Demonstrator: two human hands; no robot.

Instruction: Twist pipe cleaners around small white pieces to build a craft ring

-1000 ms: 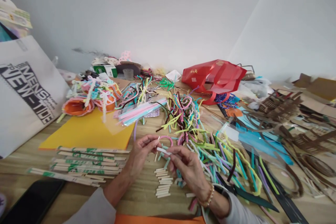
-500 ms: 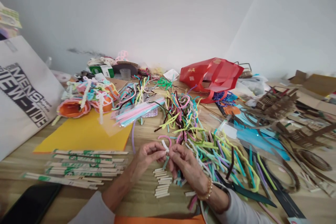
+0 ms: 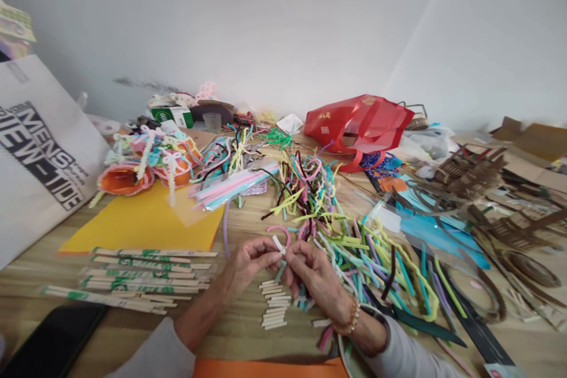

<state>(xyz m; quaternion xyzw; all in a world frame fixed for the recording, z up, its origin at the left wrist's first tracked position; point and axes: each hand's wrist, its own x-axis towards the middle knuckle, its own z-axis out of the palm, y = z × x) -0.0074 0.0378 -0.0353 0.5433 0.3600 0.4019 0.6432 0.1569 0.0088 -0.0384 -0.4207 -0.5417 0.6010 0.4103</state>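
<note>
Between my fingertips, at the middle of the table, is a short white pipe cleaner piece [image 3: 278,244]. My left hand [image 3: 257,255] pinches it from the left, thumb against forefinger. From the other side my right hand [image 3: 310,266] closes on it too, with a beaded bracelet [image 3: 353,318] at its wrist. Just below the hands lies a column of short cut wooden stick pieces [image 3: 274,308]. Behind the fingertips a curved pink pipe cleaner [image 3: 280,228] shows. A heap of coloured pipe cleaners [image 3: 367,260] lies close to my right hand.
Wrapped chopsticks [image 3: 146,277], a yellow sheet [image 3: 150,218] and a black phone [image 3: 55,339] lie on the left. Green-handled scissors [image 3: 429,327] rest at the right. A red bag [image 3: 354,124] stands behind, a white printed bag [image 3: 39,159] at far left. An orange sheet [image 3: 270,368] lies nearest me.
Both hands keep nearly the same pinch on the white piece. The view has shifted very slightly; nothing else has visibly moved.
</note>
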